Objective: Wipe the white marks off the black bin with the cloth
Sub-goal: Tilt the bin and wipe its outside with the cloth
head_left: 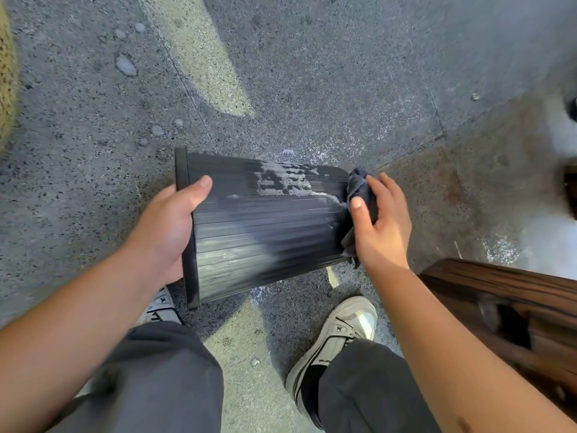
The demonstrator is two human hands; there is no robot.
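The left hand (162,226) grips the black bin (265,226) at its rim; the right hand (379,223) clutches the dark cloth (359,189) at its base. Firm strokes should cross the far white marks (282,179), following the ribs.

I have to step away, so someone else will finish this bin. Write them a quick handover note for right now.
Left hand grips the bin at its rim end, holding it on its side.
Right hand holds the cloth against the bin's base end.
Done: the near side looks mostly wiped, with a faint haze.
Left: the white marks on the upper side, near the base.
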